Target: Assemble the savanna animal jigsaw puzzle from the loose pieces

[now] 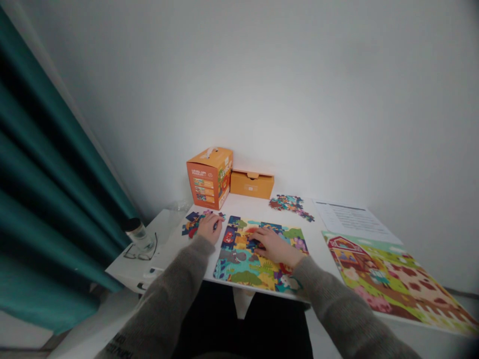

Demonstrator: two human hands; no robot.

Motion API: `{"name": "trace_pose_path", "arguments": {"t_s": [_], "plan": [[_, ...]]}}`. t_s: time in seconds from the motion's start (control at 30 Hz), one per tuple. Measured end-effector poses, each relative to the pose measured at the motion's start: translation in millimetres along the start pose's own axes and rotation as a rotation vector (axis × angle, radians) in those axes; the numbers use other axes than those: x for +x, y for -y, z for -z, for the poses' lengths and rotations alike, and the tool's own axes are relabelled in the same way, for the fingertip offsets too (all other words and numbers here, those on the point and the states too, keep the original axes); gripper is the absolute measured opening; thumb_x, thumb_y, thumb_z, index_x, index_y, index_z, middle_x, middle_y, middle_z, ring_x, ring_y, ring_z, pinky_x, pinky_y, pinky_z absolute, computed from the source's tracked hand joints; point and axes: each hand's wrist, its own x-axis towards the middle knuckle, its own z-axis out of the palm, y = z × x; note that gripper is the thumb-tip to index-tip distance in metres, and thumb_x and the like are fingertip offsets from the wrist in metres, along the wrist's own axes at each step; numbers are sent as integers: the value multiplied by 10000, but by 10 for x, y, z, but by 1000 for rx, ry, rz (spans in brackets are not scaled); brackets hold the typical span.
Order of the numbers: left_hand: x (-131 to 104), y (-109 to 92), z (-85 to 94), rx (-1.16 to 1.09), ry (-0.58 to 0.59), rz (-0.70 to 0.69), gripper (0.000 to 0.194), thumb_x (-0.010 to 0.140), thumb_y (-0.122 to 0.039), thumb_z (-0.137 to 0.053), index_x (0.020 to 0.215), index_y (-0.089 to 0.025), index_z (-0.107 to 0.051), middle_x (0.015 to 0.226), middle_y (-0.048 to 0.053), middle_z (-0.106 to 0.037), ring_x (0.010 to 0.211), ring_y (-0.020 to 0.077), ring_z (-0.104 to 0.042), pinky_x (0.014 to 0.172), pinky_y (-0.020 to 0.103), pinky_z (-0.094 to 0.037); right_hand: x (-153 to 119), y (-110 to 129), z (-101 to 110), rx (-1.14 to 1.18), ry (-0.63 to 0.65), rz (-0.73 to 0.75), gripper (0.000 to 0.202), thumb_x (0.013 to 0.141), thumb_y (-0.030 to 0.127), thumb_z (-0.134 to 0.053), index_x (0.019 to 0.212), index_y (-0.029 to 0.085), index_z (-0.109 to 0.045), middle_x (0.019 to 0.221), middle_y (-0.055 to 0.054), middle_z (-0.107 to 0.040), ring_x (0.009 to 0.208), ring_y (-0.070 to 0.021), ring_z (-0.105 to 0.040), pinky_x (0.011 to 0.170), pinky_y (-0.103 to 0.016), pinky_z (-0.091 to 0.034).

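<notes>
My left hand [210, 228] is closed on a small dark puzzle piece [215, 226], over the left side of the white table. Loose puzzle pieces [190, 222] in dark blue and red lie beside and partly under it. My right hand [275, 247] rests on the colourful animal puzzle [239, 269], with its fingers and thumb bent around a dark piece [256, 244]. The hand covers part of the puzzle's middle. A hippo and a green tree show on the uncovered lower left.
An orange puzzle box [205, 182] and a low orange carton [251, 184] stand at the back. More loose pieces [290, 203] lie behind the puzzle. To the right are a printed sheet [355, 219] and a farm picture [392, 279]. Glasses [144, 256] and a dark-lidded cup [138, 234] stand left.
</notes>
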Motion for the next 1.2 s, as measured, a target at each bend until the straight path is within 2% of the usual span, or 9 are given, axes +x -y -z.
{"name": "trace_pose_path", "arguments": {"t_s": [0.2, 0.33, 0.47, 0.63, 0.77, 0.87, 0.97, 1.07, 1.2], "plan": [[-1, -6, 8, -3, 52, 0, 211, 896, -179, -466, 865, -207, -672, 880, 62, -709, 909, 230, -644, 849, 378, -473, 23, -28, -36, 52, -9, 23, 424, 854, 177, -688, 1264, 232, -597, 1338, -105, -579, 1270, -256, -513, 1106, -422, -378], [-2, -1, 3, -12, 49, -9, 210, 897, -185, -465, 856, -207, -669, 860, 60, -705, 891, 227, -642, 852, 377, -476, 25, -4, -27, 73, -20, 1, 537, 814, 136, -684, 1325, 234, -552, 1364, -113, -541, 1271, -261, -488, 1114, -436, -366], [5, 8, 6, -31, 49, -35, 207, 889, -174, -464, 852, -206, -665, 841, 58, -698, 875, 222, -641, 846, 371, -482, 24, -25, -33, 143, -17, -2, 594, 792, 118, -690, 1352, 219, -519, 1359, -120, -513, 1273, -241, -482, 1112, -395, -381], [1, -51, 20, -21, 51, -47, 210, 889, -176, -463, 849, -203, -667, 833, 58, -700, 864, 223, -640, 834, 374, -482, 15, -78, -63, 130, -17, -2, 527, 823, 157, -706, 1322, 234, -551, 1383, -111, -519, 1287, -245, -487, 1113, -418, -383], [-21, -61, 115, 46, 60, -27, 205, 894, -187, -480, 906, -213, -683, 918, 63, -718, 953, 236, -642, 885, 391, -471, 9, -84, -67, 85, -7, 12, 441, 861, 198, -692, 1288, 235, -587, 1376, -108, -557, 1300, -256, -491, 1116, -438, -379], [1, 93, 303, 137, 75, 29, 188, 884, -216, -512, 929, -219, -694, 989, 77, -720, 1011, 259, -627, 904, 405, -464, 7, -72, -61, 73, -4, 15, 401, 888, 226, -661, 1284, 227, -596, 1390, -118, -557, 1301, -260, -498, 1113, -439, -387], [60, 384, 558, 224, 129, 124, 194, 871, -255, -536, 966, -217, -702, 1000, 81, -702, 974, 263, -619, 911, 411, -467, 5, -51, -54, 63, -4, 8, 375, 901, 238, -631, 1275, 222, -607, 1411, -121, -545, 1300, -265, -502, 1114, -444, -390], [97, 682, 772, 321, 196, 213, 212, 843, -266, -573, 1009, -217, -696, 1089, 101, -676, 1059, 298, -589, 950, 447, -450, 5, -22, -44, 63, -10, -11, 375, 904, 244, -611, 1277, 219, -613, 1400, -121, -558, 1294, -267, -509, 1108, -441, -400], [63, 901, 874, 332, 326, 271, 237, 820, -276, -625, 1044, -243, -696, 1177, 117, -659, 1117, 323, -577, 955, 477, -450, 10, 15, -22, 68, -10, -28, 362, 911, 245, -587, 1271, 217, -624, 1397, -120, -566, 1279, -266, -521, 1098, -441, -408]]}}
